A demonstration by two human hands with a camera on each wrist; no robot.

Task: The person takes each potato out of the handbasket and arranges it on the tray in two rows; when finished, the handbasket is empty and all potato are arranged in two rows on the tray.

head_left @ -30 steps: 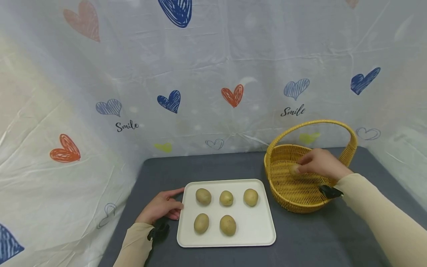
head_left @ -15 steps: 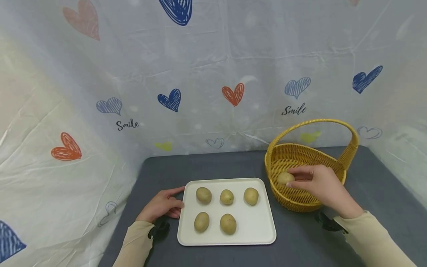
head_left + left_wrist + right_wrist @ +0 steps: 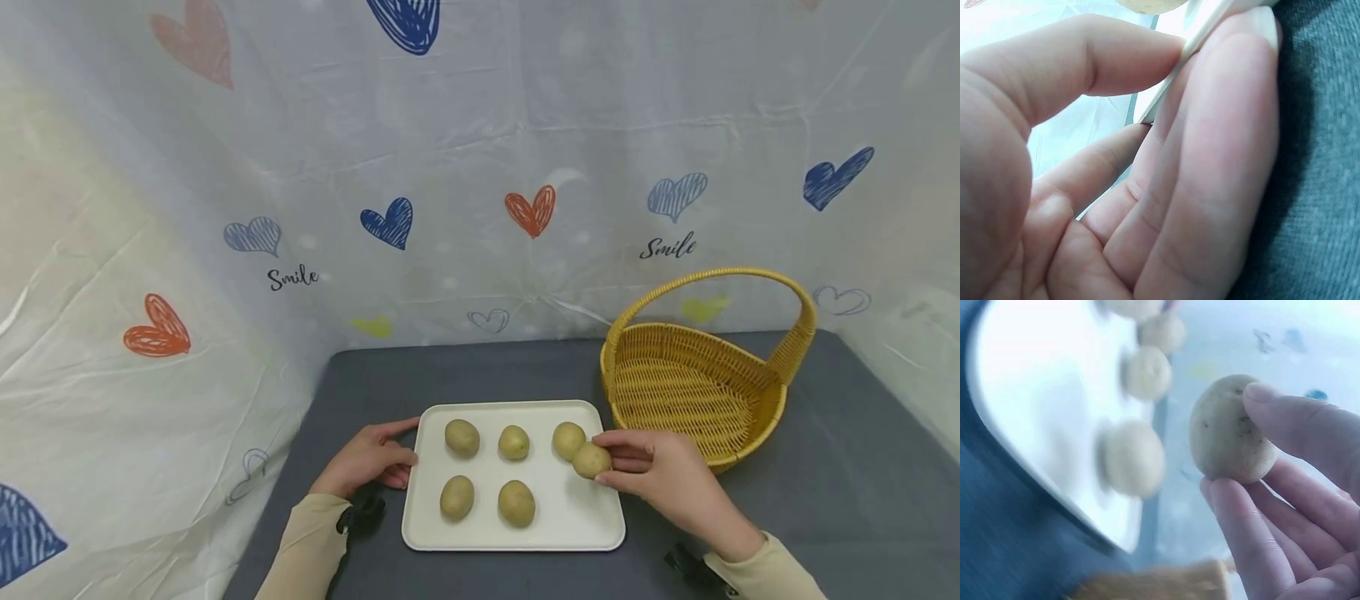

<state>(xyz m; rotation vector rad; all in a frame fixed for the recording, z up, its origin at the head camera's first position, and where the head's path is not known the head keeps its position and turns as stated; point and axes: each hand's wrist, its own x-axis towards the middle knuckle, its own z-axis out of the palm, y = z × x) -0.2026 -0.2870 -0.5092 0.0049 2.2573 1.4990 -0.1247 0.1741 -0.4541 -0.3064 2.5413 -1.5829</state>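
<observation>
My right hand (image 3: 663, 479) pinches a potato (image 3: 591, 461) between thumb and fingers, over the right side of the white tray (image 3: 570, 523). The right wrist view shows this potato (image 3: 1222, 434) held up off the tray, with dark specks on its skin. Several more potatoes lie on the tray in two rows; the nearest one, a back-row potato (image 3: 567, 439), is partly overlapped by the held one. At the tray's left edge, my left hand (image 3: 367, 458) grips the rim. Close up, its thumb (image 3: 1129, 65) presses the top of the rim while other fingers lie beneath.
A yellow wicker basket (image 3: 626, 417) with a tall arched handle stands right of the tray, no potato visible inside. Dark grey cloth (image 3: 480, 367) covers the table. Behind and to the left hangs a pale curtain (image 3: 450, 142) printed with hearts.
My right hand has lifted the potato out of the basket and carried it left and toward me, over the tray. The left hand has stayed at the tray's edge.
</observation>
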